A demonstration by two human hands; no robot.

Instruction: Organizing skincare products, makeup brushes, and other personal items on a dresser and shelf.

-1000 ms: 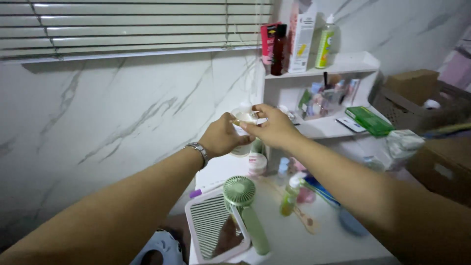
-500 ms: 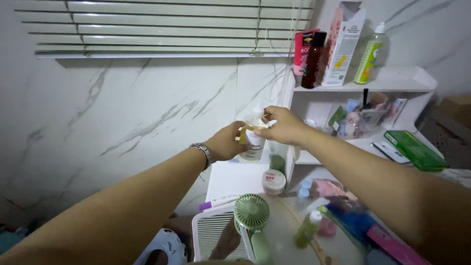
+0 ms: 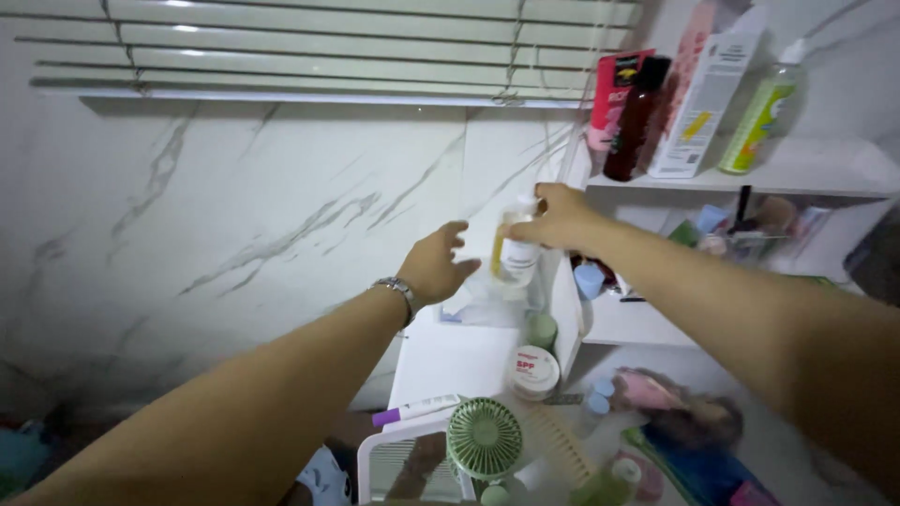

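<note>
We hold a small white bottle with a yellowish side [image 3: 516, 251] in our right hand [image 3: 560, 217], fingers closed around its top, lifted in the air in front of the marble wall [image 3: 234, 215] and just left of the white shelf unit [image 3: 797, 173]. Our left hand [image 3: 437, 265] is open and grasps nothing: fingers spread, palm turned toward the bottle, just beside it but apart from it. A metal wristwatch [image 3: 397, 290] sits on the left wrist. Below the bottle, a clear plastic wrapper or bag [image 3: 487, 305] lies on the white tabletop [image 3: 441, 361]; the blur keeps us from telling more about it. Near it stand a round white jar with a red-lettered lid [image 3: 535, 371] and a small green-capped container [image 3: 541, 330]. At the near edge of the table we see a green handheld fan [image 3: 484, 439], a purple-capped marker [image 3: 412, 409] and a white-framed mirror [image 3: 408, 464]. On the top shelf stand a dark red bottle [image 3: 636, 117], a pink box [image 3: 610, 98], a tall white carton [image 3: 698, 94] and a green spray bottle [image 3: 761, 112]. White window blinds [image 3: 319, 47] hang above the wall. The lower right of the table is a blurred clutter of colourful items that we cannot identify.
</note>
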